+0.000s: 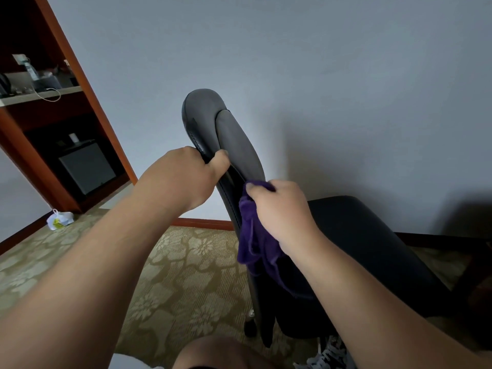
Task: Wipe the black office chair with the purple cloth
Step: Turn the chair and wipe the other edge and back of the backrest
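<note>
Black office chair (234, 134) is getting its back wiped with the purple cloth (253, 235).

The chair stands on the flowery carpet (186, 262), close to the grey wall (346, 75), and its seat sticks out to the right. The left hand (181, 179) holds the top edge of the chair back, with its fingers curled round it and the thumb on the front, I think to stop the chair from rolling. The right hand (279, 209) has its fingers curled tight round the bunched-up cloth. It presses the cloth on the side edge of the back, just below the left hand, and the rest hangs down. The step looks like wiping the back. Next the cloth should slide down that edge with a firm push, and then the seat needs a wipe. I count one chair, one cloth and two hands.
</note>
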Action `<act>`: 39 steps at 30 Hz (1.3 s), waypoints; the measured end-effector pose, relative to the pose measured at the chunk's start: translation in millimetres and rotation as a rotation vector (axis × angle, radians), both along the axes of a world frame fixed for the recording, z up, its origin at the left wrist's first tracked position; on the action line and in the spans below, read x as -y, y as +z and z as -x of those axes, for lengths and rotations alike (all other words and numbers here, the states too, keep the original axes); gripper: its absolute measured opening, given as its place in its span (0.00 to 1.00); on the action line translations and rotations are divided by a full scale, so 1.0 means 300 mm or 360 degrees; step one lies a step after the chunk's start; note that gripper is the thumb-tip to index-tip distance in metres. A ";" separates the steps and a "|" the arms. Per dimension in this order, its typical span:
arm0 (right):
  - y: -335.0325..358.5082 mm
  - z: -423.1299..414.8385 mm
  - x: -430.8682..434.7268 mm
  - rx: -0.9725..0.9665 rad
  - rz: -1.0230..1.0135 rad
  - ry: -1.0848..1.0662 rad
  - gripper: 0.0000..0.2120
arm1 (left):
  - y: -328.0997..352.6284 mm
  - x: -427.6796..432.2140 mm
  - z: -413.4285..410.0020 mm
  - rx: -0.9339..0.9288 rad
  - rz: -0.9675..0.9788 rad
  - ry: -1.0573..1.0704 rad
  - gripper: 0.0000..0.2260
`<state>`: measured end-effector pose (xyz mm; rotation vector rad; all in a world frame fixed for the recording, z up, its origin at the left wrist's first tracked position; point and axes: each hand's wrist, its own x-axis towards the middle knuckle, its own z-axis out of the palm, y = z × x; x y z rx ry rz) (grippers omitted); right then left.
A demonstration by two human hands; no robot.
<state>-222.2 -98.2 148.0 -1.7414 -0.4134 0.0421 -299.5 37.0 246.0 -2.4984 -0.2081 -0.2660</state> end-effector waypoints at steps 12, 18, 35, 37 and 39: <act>-0.045 0.014 0.008 0.0727 0.0095 -0.0168 0.03 | -0.003 -0.003 0.008 0.0007 0.0019 -0.0032 0.21; -0.183 -0.057 0.095 0.0400 0.0369 -0.0273 0.08 | -0.003 -0.002 -0.001 -0.0004 0.0031 0.0002 0.22; 0.039 -0.012 -0.059 0.0455 -0.0352 0.0143 0.08 | 0.003 0.009 0.004 -0.0051 -0.0057 -0.0037 0.21; -0.111 -0.006 -0.034 0.0709 -0.0306 -0.0002 0.12 | -0.002 0.002 0.007 -0.0027 -0.0015 -0.0047 0.21; -0.234 -0.003 -0.003 0.0943 -0.0233 -0.0143 0.16 | -0.006 -0.003 0.006 -0.0009 -0.0008 -0.0050 0.21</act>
